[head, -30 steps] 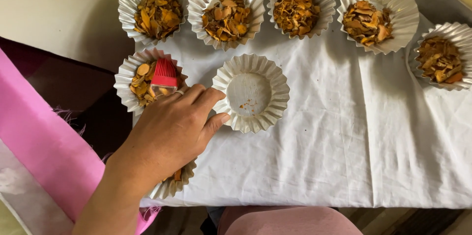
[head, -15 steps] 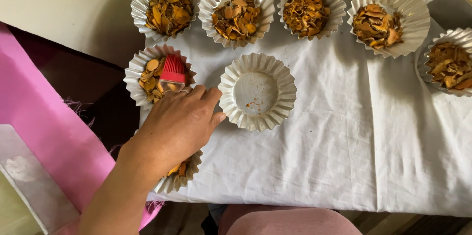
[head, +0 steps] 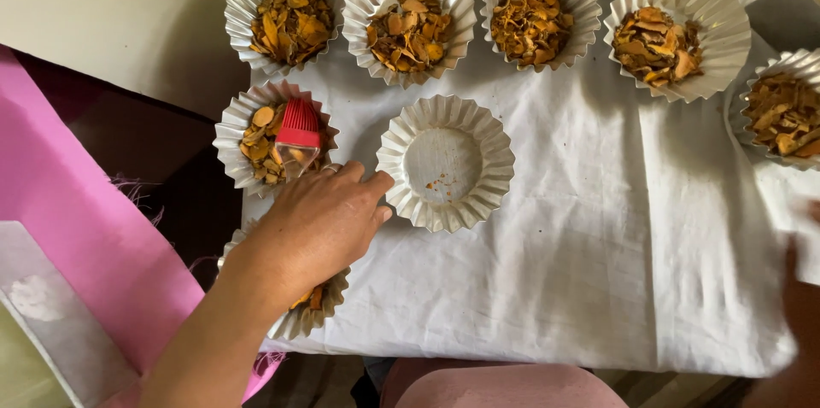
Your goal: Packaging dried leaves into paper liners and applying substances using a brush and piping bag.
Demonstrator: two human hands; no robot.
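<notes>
My left hand [head: 320, 220] reaches in from the lower left, palm down, over the white cloth [head: 581, 271]. Its fingers are curled over the clear handle of a red silicone brush [head: 299, 126]. The brush's head rests in a foil cup of dried orange-brown pieces [head: 252, 147]. My index fingertip touches the rim of an almost empty foil cup [head: 401, 139] that holds only a few crumbs. Another filled cup [head: 312, 310] lies partly hidden under my wrist. My right hand [head: 803, 305] shows only as a dark blur at the right edge.
Several filled foil cups line the back of the cloth, such as one at the far left [head: 286, 15] and one at the right [head: 666, 32], with another [head: 781, 113] at the right edge. Pink fabric [head: 77, 228] lies to the left. The table's front edge is close to me.
My left hand has stayed by the brush and the empty cup, shifting only slightly. A blur of my right hand has appeared at the right edge.
</notes>
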